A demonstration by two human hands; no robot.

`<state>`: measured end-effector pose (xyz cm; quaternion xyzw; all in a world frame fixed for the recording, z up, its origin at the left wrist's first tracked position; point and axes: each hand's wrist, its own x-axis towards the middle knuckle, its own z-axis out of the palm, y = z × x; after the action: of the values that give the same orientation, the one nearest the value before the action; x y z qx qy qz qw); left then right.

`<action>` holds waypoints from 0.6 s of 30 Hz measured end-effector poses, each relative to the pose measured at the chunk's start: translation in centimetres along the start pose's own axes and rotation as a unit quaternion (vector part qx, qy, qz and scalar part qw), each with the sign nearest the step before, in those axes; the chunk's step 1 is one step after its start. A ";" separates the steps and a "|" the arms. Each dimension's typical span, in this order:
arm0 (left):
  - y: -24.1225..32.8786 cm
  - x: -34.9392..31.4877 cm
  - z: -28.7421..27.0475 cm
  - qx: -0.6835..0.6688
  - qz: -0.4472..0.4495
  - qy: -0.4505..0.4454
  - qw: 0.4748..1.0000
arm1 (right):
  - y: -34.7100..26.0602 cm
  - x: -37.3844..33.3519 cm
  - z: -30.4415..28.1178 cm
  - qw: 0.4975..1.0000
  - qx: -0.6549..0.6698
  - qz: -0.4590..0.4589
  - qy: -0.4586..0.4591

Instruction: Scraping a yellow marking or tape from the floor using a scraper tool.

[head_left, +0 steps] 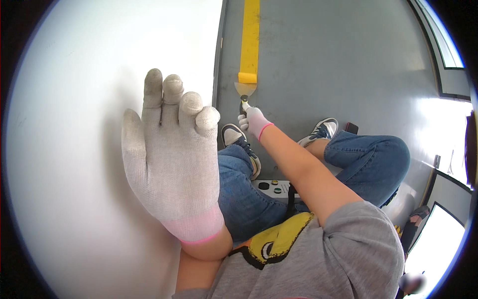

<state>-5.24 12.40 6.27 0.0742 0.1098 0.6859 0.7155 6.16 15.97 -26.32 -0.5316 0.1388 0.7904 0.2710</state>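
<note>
My right hand (257, 121), in a white glove with a pink cuff, is closed around the handle of a scraper (245, 89). The flat, wide blade meets the lower end of a yellow floor strip (250, 42), where a piece of the yellow is rolled back on itself. My left hand (174, 159), in a matching glove with greyed fingers, is raised close to the camera with its palm showing. Its fingers are apart, two of them bent at the tips, and nothing is in it. Behind it is a white wall or panel (74, 149); I cannot tell whether they touch.
The grey floor (338, 55) spreads ahead and to the right. My shoes (238, 137) flank the scraper. A white panel with round buttons (271, 188) lies beneath my legs. A small dark red object (351, 128) is by my right knee. Framed bright panels (443, 244) line the right side.
</note>
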 end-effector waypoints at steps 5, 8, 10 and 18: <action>0.4 0.2 -0.4 0.007 0.004 -0.023 1.000 | -0.2 -1.6 -3.5 0.996 0.043 0.012 -0.077; 0.3 0.1 -0.3 0.005 -0.007 -0.028 1.000 | 2.5 -2.8 -6.8 0.996 -0.086 0.008 0.003; 0.2 0.2 -0.3 0.003 -0.012 -0.027 1.000 | 4.9 -3.3 -8.4 0.991 -0.127 0.019 0.035; 0.1 0.1 -0.1 0.020 -0.008 -0.034 0.999 | 1.7 0.1 -5.4 0.987 -0.130 0.024 0.095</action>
<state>-5.34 12.51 6.14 0.1109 0.0997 0.6746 0.7229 9.24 11.85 -28.67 -0.6311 0.0730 0.7541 0.1663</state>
